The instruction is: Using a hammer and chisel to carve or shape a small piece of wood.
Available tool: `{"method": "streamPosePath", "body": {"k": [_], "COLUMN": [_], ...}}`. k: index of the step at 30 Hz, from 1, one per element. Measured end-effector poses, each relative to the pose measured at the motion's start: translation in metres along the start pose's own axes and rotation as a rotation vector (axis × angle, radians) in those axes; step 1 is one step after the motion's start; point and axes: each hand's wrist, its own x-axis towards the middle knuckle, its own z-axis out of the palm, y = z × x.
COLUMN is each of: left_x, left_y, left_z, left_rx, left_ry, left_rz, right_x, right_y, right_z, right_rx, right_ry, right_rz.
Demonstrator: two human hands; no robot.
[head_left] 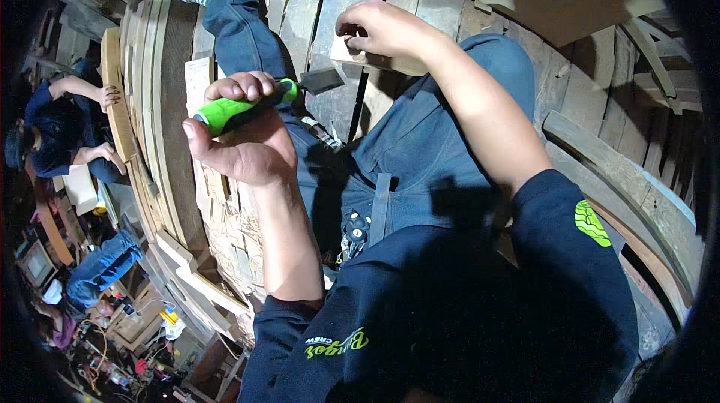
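In my left hand (259,149) is a chisel with a bright green and dark handle (225,112). My fingers curl over the handle, and its flat, wide metal blade (322,80) points to the right, toward a pale wooden piece (346,51). My right hand (391,30) grips that piece from above, with thumb and fingers bent at its near end. The wood lies by my bent right leg, and my forearm and hand cover part of it. The blade tip appears apart from the wood.
I sit on worn wooden planks (296,5) with my legs (244,35) spread. Long stacked boards (161,95) run along the left. Beyond them another person (56,114) holds a curved wooden piece (116,107). Cluttered tools and cables (112,343) lie lower left. Thick beams (615,170) flank the right.
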Motion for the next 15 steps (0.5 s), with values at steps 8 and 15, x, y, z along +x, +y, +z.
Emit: {"method": "streamPosePath", "body": {"k": [8, 15], "left_x": [0.002, 0.010], "left_y": [-0.024, -0.007], "left_z": [0.011, 0.019], "left_rx": [-0.032, -0.009], "left_ry": [0.092, 0.061], "left_rz": [0.073, 0.180], "right_x": [-0.003, -0.001], "right_y": [-0.014, -0.010], "right_z": [-0.004, -0.006], "right_rx": [-0.006, -0.067], "right_ry": [-0.049, -0.085], "right_rz": [0.124, 0.046]}}
